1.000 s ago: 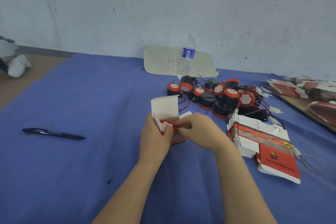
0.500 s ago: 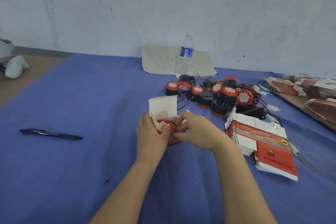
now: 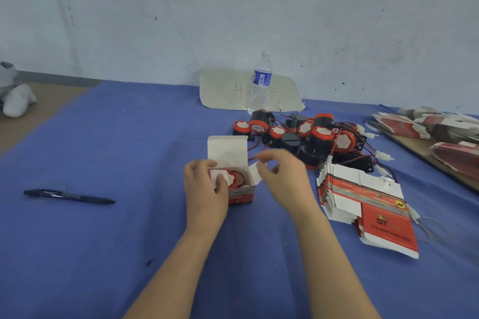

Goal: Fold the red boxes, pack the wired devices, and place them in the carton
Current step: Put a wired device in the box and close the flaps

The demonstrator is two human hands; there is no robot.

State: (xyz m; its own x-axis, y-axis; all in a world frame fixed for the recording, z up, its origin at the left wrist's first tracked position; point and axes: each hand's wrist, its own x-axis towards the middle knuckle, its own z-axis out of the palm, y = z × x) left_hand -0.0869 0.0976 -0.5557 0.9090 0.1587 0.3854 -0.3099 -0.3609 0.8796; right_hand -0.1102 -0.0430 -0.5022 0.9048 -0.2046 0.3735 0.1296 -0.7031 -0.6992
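Observation:
A small red box (image 3: 241,195) stands upright on the blue cloth, its white lid flap (image 3: 227,150) raised at the back. A red and black wired device (image 3: 236,178) sits inside it. My left hand (image 3: 206,189) grips the box's left side, thumb pressing a white side flap over the device. My right hand (image 3: 283,179) hovers at the box's right side, fingers curled beside the right side flap (image 3: 255,175). A pile of several wired devices (image 3: 311,137) lies behind. A stack of flat red boxes (image 3: 363,202) lies to the right.
A water bottle (image 3: 260,83) stands on a paper sheet (image 3: 225,90) by the wall. A dark pen (image 3: 68,196) lies at left. More flat red boxes (image 3: 440,134) are heaped on a board at far right. White cloth (image 3: 16,101) lies at far left.
My right hand has pulled back from the box's top to its right side. The device now sits down in the box, and my left thumb presses the side flap inward.

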